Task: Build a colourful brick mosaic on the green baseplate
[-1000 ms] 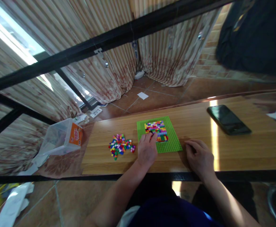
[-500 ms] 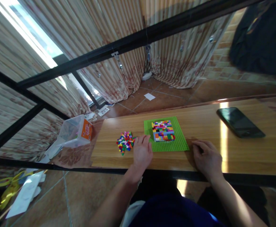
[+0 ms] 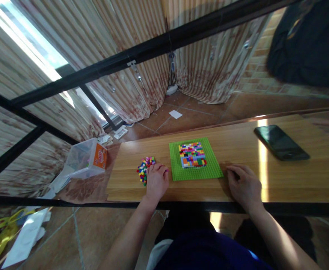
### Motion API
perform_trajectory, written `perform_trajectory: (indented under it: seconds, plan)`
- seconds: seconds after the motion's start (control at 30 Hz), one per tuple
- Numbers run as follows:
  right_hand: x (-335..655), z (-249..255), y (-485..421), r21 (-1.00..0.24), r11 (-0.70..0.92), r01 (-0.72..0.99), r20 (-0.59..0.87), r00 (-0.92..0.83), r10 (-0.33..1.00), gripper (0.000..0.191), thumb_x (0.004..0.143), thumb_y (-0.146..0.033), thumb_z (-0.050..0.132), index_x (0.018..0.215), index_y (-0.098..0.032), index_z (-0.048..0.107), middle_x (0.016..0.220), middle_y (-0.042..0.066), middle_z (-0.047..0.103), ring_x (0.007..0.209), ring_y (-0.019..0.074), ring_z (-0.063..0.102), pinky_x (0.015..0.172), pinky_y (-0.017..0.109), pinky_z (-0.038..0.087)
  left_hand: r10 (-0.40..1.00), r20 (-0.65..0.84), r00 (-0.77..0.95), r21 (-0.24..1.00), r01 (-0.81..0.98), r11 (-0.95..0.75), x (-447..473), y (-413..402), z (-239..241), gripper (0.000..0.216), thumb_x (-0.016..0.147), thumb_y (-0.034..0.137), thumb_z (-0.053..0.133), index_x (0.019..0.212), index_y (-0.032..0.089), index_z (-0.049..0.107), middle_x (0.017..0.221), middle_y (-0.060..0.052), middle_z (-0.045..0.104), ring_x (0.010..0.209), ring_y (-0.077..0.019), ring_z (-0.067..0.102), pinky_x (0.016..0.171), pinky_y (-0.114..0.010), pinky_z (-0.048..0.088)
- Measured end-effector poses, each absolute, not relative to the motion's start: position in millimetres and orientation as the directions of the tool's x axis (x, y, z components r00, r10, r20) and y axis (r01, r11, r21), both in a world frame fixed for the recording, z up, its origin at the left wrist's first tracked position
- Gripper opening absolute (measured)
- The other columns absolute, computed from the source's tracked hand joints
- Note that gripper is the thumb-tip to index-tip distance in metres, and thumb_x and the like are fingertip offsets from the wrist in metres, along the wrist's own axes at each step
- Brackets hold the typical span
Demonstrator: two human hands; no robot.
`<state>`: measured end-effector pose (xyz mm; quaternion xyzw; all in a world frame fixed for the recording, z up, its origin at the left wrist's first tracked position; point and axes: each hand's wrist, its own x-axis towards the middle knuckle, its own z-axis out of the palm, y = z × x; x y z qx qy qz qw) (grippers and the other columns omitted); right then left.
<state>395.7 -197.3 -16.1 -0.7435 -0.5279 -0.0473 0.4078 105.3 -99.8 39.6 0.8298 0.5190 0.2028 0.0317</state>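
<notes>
A heap of small coloured toy bricks (image 3: 142, 171) lies on the left part of the wooden table. My left hand (image 3: 157, 180) is over the right side of this heap, palm down, with its fingers apart and bent onto the bricks. A purple speck shows beside its fingers, too small to name surely. Right of it lies a green baseplate (image 3: 178, 173) bearing a block of many-coloured bricks (image 3: 192, 154) set in rows. My right hand (image 3: 245, 186) rests on the table beside the plate's near right corner, fingers curled in, with nothing visible in them.
A dark phone (image 3: 281, 142) lies on the right part of the table (image 3: 234, 140). Beyond the table's left end stands a clear plastic box (image 3: 81, 159) with an orange label. A black metal bar (image 3: 150, 48) crosses in front of the curtains.
My left hand has moved left, away from the baseplate's edge and onto the brick heap. My right hand stays curled in the same place. The view has shifted slightly.
</notes>
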Motion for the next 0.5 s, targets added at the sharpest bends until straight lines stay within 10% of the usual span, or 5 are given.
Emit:
perform_trajectory:
  seconds: [0.5]
  plan:
    - [393,-14,-197,-0.562,-0.105,0.821,0.501,0.438,0.747,0.018,0.090,-0.027,0.054,0.088,-0.021,0.071,0.097,0.008,0.070,0.092,0.0231,0.064,0.085,0.040,0.054,0.809,0.382,0.447,0.354,0.738,-0.574,143,-96,57,0.010,0.093,0.022,0.062,0.088,0.022,0.069,0.099,-0.003,0.072,0.095,-0.0215,0.060,0.089,-0.038,0.044]
